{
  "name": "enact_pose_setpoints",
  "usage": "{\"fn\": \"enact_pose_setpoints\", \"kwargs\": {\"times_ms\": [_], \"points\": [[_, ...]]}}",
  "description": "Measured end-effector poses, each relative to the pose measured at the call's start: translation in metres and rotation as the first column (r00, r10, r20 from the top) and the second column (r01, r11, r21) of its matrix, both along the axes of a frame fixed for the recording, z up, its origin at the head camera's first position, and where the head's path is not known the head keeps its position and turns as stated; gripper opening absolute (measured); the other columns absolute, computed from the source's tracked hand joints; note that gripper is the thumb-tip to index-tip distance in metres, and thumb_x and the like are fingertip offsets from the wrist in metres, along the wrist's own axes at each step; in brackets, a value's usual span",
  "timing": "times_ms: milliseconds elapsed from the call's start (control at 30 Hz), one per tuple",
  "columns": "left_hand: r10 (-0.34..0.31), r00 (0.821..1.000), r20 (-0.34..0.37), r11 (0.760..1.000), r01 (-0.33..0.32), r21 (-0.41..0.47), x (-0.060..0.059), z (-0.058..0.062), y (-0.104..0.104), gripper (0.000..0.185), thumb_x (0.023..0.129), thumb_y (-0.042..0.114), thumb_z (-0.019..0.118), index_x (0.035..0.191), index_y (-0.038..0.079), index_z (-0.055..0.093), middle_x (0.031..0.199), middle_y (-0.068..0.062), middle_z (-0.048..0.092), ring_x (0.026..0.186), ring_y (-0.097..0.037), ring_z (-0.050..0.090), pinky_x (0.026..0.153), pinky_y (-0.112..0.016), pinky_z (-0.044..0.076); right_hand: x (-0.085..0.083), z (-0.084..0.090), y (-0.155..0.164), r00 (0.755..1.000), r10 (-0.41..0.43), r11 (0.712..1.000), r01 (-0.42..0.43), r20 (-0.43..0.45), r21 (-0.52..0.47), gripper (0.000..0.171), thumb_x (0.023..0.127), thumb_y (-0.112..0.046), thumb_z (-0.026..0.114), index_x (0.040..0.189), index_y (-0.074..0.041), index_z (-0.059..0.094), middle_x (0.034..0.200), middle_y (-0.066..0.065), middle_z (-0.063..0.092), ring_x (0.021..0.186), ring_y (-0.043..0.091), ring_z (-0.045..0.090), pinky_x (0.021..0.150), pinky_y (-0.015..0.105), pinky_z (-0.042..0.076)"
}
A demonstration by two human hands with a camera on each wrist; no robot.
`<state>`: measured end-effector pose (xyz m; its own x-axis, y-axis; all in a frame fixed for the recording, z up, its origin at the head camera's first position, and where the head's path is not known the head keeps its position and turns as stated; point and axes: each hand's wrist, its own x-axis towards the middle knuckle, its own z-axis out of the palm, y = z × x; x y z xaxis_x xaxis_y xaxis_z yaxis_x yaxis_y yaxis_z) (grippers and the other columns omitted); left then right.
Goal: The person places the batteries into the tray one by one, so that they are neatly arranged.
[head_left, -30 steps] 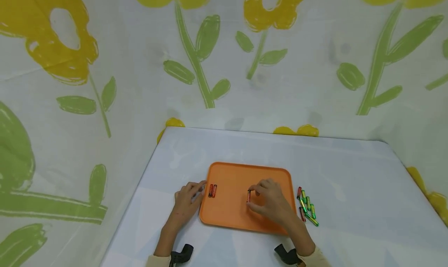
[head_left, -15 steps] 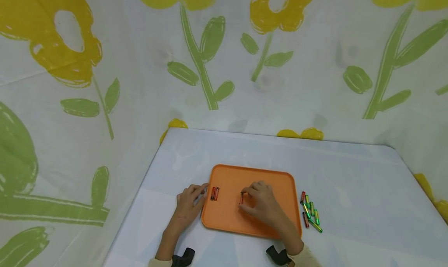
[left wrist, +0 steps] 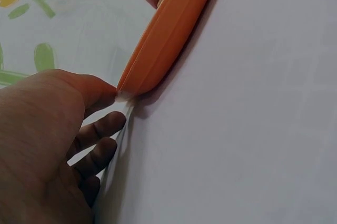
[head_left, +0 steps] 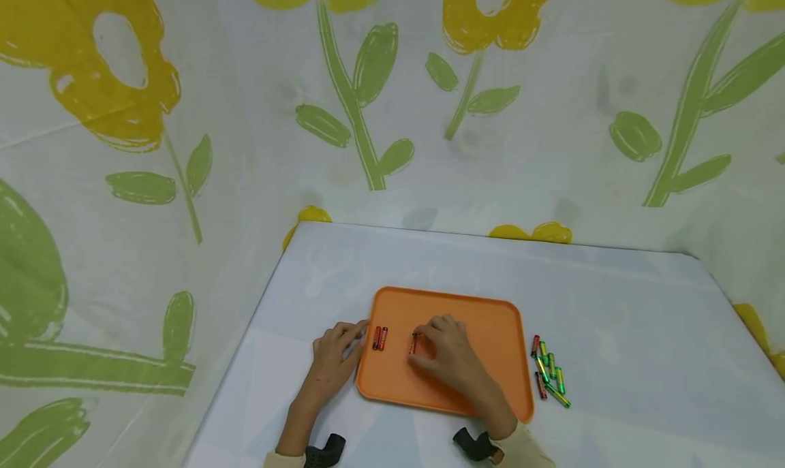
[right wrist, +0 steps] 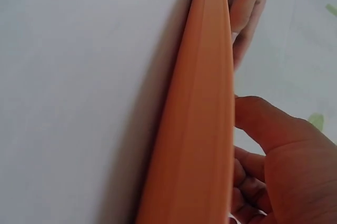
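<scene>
An orange tray (head_left: 484, 318) lies on the white table. Two red batteries (head_left: 380, 338) sit side by side near its left edge. My right hand (head_left: 450, 355) is over the tray's middle and pinches a third red battery (head_left: 413, 344) between thumb and fingers. My left hand (head_left: 334, 355) rests on the table with its fingertips against the tray's left rim (left wrist: 158, 45). The right wrist view shows only the tray's rim (right wrist: 202, 129) edge-on beside my right hand (right wrist: 284, 171); the battery is hidden there.
A loose cluster of several green and red batteries (head_left: 548, 372) lies on the table just right of the tray. Flower-printed cloth walls (head_left: 368, 114) close in the table at the back and both sides.
My right hand has carried the red battery leftward across the tray, toward the two batteries near the left edge. The left hand has stayed at the rim.
</scene>
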<state>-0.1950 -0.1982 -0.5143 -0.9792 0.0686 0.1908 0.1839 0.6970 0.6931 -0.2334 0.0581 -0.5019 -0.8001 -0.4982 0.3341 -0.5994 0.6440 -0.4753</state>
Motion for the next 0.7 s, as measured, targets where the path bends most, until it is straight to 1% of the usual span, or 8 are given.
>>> {"fn": "enact_pose_setpoints", "kwargs": {"times_ms": [167, 367, 567, 700], "points": [[-0.005, 1.000, 0.001, 1.000, 0.005, -0.002, -0.002, 0.002, 0.001, 0.040, 0.099, 0.015, 0.065, 0.139, 0.018, 0.062, 0.109, 0.005, 0.060, 0.097, -0.015, 0.050, 0.089, -0.044, 0.027, -0.005, -0.003, -0.006, 1.000, -0.003, 1.000, 0.003, 0.009, -0.001, 0.037, 0.077, -0.036, 0.088, 0.104, -0.015, 0.073, 0.089, -0.005, 0.052, 0.087, 0.015, 0.042, 0.074, 0.037, 0.027], [-0.005, 1.000, 0.003, 1.000, 0.005, -0.004, -0.004, 0.005, 0.000, 0.041, 0.099, 0.015, 0.065, 0.140, 0.019, 0.061, 0.109, 0.006, 0.060, 0.098, -0.015, 0.051, 0.089, -0.045, 0.027, -0.010, -0.008, -0.015, 1.000, -0.008, 1.000, 0.008, -0.001, -0.011, 0.038, 0.077, -0.037, 0.088, 0.103, -0.014, 0.074, 0.088, -0.005, 0.052, 0.085, 0.015, 0.042, 0.074, 0.037, 0.028], [-0.007, 1.000, -0.003, 1.000, 0.007, -0.012, 0.001, 0.001, -0.002, 0.041, 0.099, 0.015, 0.065, 0.139, 0.020, 0.061, 0.108, 0.009, 0.059, 0.097, -0.014, 0.051, 0.087, -0.045, 0.027, -0.011, -0.018, -0.024, 1.000, -0.008, 1.000, 0.008, -0.010, -0.019, 0.038, 0.077, -0.038, 0.087, 0.104, -0.015, 0.074, 0.089, -0.007, 0.052, 0.086, 0.014, 0.042, 0.074, 0.036, 0.027], [-0.011, 1.000, -0.011, 1.000, 0.011, -0.012, 0.002, -0.002, -0.001, 0.042, 0.098, 0.015, 0.066, 0.139, 0.020, 0.061, 0.108, 0.010, 0.059, 0.096, -0.012, 0.050, 0.087, -0.044, 0.027, -0.011, -0.020, -0.027, 1.000, 0.001, 0.999, -0.001, -0.008, -0.034, 0.037, 0.077, -0.038, 0.087, 0.104, -0.016, 0.074, 0.090, -0.006, 0.053, 0.086, 0.014, 0.042, 0.074, 0.036, 0.026]]}}
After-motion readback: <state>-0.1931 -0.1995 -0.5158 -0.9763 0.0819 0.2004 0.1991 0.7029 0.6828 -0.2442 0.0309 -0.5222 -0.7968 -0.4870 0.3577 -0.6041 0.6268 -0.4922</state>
